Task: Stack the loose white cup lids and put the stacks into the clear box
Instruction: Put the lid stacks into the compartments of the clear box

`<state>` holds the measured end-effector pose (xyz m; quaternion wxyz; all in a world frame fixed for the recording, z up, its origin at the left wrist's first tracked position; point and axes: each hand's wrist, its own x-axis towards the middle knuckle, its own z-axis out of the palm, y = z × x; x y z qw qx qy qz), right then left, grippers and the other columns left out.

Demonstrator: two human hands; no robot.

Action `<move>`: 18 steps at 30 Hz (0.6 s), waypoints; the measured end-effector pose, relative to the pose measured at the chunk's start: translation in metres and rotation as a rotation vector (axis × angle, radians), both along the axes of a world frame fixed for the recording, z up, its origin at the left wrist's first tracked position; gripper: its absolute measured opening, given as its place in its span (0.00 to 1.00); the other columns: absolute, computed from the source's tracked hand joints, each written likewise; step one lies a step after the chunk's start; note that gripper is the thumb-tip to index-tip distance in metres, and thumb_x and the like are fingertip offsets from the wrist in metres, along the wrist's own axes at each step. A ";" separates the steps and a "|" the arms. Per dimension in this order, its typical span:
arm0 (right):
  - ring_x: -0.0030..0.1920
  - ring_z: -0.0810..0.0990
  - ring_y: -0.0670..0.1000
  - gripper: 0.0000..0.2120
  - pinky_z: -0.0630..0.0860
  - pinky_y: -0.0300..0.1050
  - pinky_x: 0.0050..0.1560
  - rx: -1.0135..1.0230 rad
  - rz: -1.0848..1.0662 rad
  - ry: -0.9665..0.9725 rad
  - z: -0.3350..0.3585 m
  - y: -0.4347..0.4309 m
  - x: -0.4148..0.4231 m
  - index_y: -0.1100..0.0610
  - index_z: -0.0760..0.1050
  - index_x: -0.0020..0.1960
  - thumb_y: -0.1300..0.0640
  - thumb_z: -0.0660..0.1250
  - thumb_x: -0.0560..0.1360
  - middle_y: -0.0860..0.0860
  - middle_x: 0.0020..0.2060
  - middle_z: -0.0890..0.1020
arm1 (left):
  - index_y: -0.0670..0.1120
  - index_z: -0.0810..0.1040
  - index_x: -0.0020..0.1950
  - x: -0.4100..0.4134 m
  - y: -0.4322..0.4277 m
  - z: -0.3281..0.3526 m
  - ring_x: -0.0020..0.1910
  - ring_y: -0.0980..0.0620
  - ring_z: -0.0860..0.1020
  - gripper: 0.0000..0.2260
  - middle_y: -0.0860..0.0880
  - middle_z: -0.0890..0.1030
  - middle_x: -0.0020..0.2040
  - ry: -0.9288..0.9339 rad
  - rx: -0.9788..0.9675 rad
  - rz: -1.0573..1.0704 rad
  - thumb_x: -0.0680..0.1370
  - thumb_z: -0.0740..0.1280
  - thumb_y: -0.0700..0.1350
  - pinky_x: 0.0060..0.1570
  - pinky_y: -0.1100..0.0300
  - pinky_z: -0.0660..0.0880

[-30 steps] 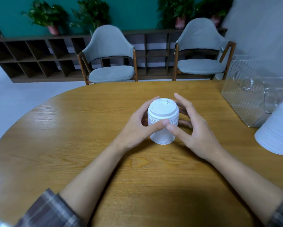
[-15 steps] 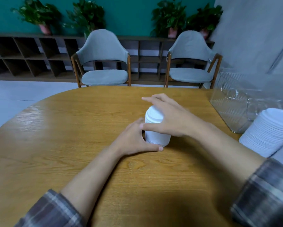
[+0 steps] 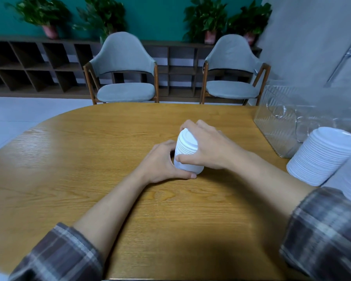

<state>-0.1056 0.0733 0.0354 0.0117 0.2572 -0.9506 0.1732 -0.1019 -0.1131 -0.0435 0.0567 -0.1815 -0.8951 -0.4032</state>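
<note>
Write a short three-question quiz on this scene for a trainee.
1. True or false: the left hand and the right hand both hold the same stack of lids.
2. Multiple choice: the clear box sits A) on the table, at its right side; B) on a chair seat; C) on the floor.
3. Fill in: beyond the table stand ___ grey chairs.
Key: 1 true; 2 A; 3 two.
</note>
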 end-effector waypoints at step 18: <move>0.53 0.71 0.50 0.30 0.66 0.40 0.41 -0.292 -0.011 0.110 0.038 0.013 -0.034 0.44 0.69 0.59 0.47 0.81 0.63 0.46 0.52 0.72 | 0.50 0.82 0.57 -0.036 0.004 0.056 0.49 0.54 0.80 0.26 0.56 0.84 0.50 0.277 -0.101 0.136 0.63 0.83 0.57 0.49 0.51 0.78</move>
